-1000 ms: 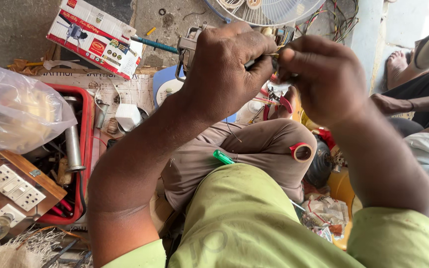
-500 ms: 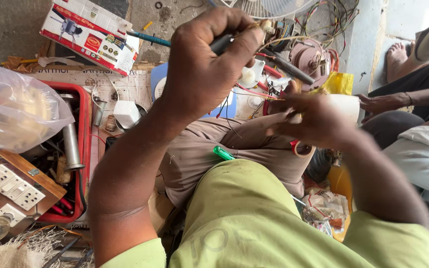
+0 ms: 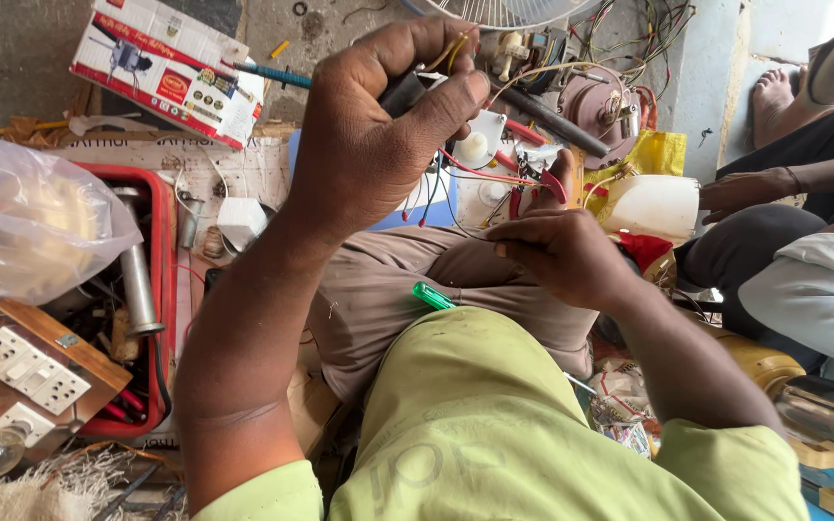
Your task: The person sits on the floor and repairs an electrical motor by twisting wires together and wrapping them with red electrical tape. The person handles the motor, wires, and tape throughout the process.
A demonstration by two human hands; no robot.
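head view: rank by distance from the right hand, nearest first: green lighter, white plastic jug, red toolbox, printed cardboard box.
From the right hand:
1. White plastic jug, just beyond the hand, toward the seated co-worker.
2. Green lighter, on the lap beside the hand; too close to the jug to rank firmly.
3. Red toolbox, far across, on the floor.
4. Printed cardboard box, top corner beyond the toolbox.

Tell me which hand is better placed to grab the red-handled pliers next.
Right. The right hand lies on the knee just below the red-handled pliers; the left hand is raised, closed around a dark handle.
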